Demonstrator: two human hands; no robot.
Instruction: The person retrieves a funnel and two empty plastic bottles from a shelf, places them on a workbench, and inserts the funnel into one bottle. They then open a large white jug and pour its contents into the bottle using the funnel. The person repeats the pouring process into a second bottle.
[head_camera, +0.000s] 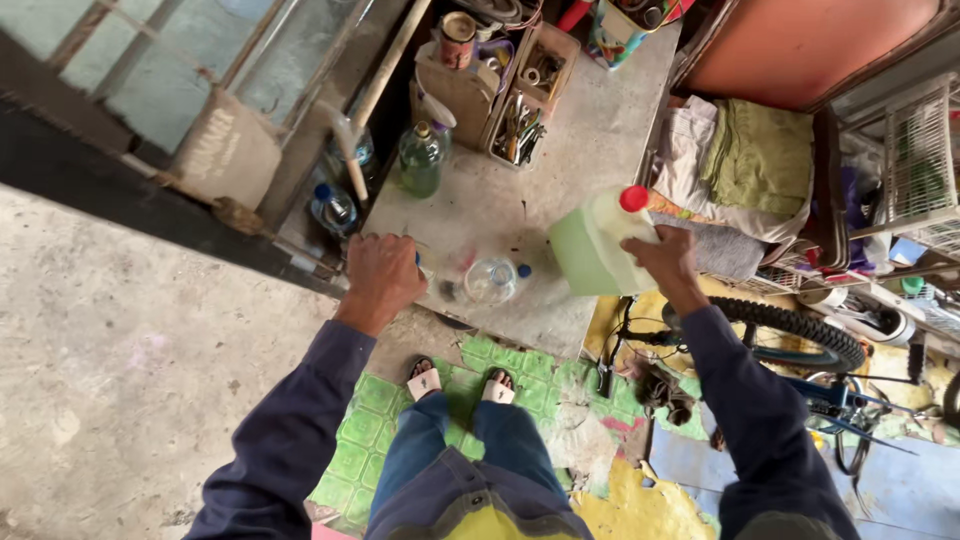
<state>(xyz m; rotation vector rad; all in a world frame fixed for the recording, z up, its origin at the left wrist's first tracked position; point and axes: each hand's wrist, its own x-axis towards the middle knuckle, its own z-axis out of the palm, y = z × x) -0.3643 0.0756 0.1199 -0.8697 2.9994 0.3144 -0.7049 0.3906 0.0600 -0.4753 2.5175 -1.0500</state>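
My right hand (662, 258) grips a translucent jerrycan of green liquid (590, 248) with a red cap, at the right edge of a grey work table (590, 130). My left hand (382, 276) rests closed at the table's front left corner; what it holds is hidden, only a bit of blue shows beside it. Between the hands a clear plastic bottle (492, 280) with a blue cap lies on its side on the table.
A green glass bottle (421, 160) and trays of tools (520, 125) stand at the table's far side. A blue-capped bottle (333, 208) sits on the floor at left. A bicycle wheel (790, 325) and cloths (745, 160) crowd the right. Green mat under my feet.
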